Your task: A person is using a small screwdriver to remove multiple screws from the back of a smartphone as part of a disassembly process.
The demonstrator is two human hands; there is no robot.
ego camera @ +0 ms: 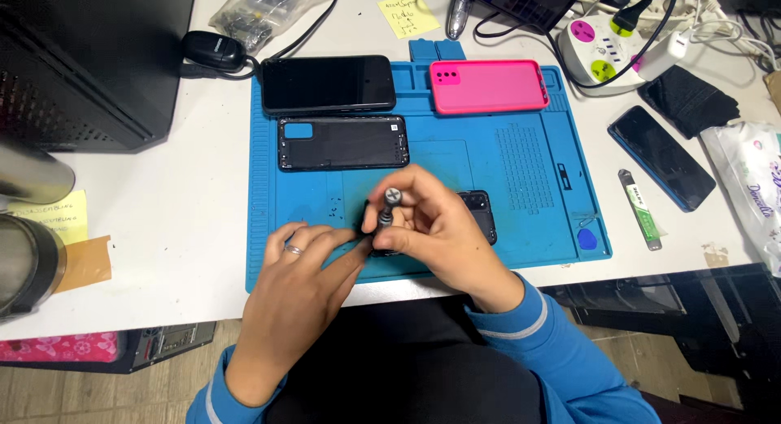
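While left hand [305,265] steadies, right hand [431,225] grips screwdriver [387,213].

A single view comes from a camera worn on the person's head, looking steeply down and forward over the white worktop [203,188]. It sits close, so the blue mat [521,164] fills the middle of the picture, with the person's blue sleeves and lap at the near edge. The far edge of the view reaches a white power strip [606,38] at far right and a black case [89,58] at far left. No second view shares the scene.
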